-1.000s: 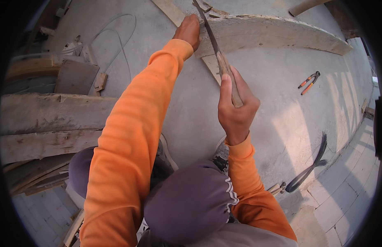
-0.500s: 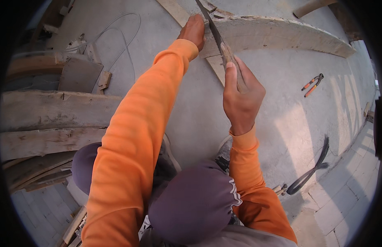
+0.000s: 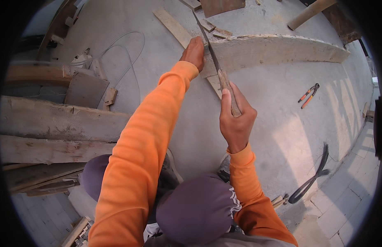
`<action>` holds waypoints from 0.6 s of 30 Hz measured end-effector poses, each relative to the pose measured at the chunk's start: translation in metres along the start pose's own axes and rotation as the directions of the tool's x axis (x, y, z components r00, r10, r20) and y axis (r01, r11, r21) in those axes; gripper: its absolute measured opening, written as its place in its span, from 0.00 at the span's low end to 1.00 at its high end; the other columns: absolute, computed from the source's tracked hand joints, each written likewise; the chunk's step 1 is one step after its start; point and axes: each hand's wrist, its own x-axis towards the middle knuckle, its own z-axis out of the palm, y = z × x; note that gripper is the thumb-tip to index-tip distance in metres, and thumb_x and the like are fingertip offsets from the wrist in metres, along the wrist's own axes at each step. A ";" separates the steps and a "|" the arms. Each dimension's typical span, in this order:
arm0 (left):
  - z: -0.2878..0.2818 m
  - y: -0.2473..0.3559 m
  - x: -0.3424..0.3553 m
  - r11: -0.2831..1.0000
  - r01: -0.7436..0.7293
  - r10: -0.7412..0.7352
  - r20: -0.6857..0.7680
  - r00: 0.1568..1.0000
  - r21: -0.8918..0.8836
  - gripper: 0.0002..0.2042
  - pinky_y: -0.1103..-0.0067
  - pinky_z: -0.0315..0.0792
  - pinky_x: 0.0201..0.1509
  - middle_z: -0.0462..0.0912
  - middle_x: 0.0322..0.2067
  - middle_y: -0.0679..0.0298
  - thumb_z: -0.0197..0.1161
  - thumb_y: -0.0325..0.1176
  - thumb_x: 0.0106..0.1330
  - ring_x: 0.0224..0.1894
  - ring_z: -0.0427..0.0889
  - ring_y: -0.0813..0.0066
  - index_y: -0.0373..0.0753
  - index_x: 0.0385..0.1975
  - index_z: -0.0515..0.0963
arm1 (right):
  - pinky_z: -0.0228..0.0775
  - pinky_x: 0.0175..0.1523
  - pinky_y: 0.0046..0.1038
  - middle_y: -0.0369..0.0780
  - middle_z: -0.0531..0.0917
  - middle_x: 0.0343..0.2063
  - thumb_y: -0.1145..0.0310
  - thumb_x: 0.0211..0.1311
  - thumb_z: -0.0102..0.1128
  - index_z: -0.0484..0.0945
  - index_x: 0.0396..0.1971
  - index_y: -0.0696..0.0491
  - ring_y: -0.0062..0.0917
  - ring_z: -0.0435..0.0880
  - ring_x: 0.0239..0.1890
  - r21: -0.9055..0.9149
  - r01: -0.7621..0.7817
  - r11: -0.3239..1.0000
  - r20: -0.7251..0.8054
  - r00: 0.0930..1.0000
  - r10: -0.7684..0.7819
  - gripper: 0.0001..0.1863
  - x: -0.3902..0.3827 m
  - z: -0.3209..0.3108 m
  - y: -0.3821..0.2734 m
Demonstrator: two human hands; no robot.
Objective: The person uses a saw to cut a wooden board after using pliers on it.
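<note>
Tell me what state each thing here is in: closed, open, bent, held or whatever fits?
Right hand: closed around the saw handle.
Saw: held slanting, its blade by the left end of the board.
Left hand: at that same end, fingers' grip hidden.
Board: crossing over a plank.
Plank: partly covered.
Pincers: unheld, handles spread.
Wire bundle: bent over.
Cable: loosely looped.

Person's right hand [image 3: 239,119] grips wooden-handled handsaw [image 3: 215,61], blade at plank's [image 3: 273,51] left end. Left hand [image 3: 193,53] beside blade. Pincers [image 3: 310,97] on floor [image 3: 277,90].

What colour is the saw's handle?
The handle is light brown, showing best in the head view.
</note>
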 end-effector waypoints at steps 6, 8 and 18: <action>-0.002 -0.012 0.002 1.000 0.016 -0.016 -0.026 1.000 -0.011 0.22 0.59 0.69 0.65 0.74 0.51 0.39 0.71 0.21 0.56 0.60 0.72 0.37 0.29 0.46 0.66 | 0.82 0.48 0.27 0.59 0.87 0.42 0.79 0.65 0.58 0.77 0.54 0.72 0.36 0.92 0.42 -0.172 0.092 0.981 0.033 0.996 -0.088 0.19 -0.130 -0.068 0.029; 0.001 -0.003 -0.003 0.999 0.038 -0.038 -0.014 0.999 -0.011 0.21 0.59 0.69 0.64 0.74 0.51 0.39 0.71 0.21 0.57 0.59 0.72 0.37 0.29 0.45 0.66 | 0.82 0.43 0.25 0.57 0.88 0.38 0.78 0.66 0.59 0.78 0.54 0.70 0.32 0.92 0.38 -0.125 0.138 0.983 -0.039 0.989 -0.144 0.18 -0.109 -0.052 0.028; 0.000 -0.008 -0.001 1.000 0.022 -0.022 -0.017 1.000 -0.015 0.20 0.58 0.70 0.63 0.74 0.50 0.39 0.71 0.22 0.57 0.58 0.73 0.35 0.28 0.44 0.67 | 0.79 0.38 0.23 0.55 0.89 0.39 0.78 0.67 0.60 0.79 0.54 0.69 0.27 0.91 0.35 -0.090 0.091 0.992 -0.038 0.995 -0.095 0.17 -0.094 -0.053 0.012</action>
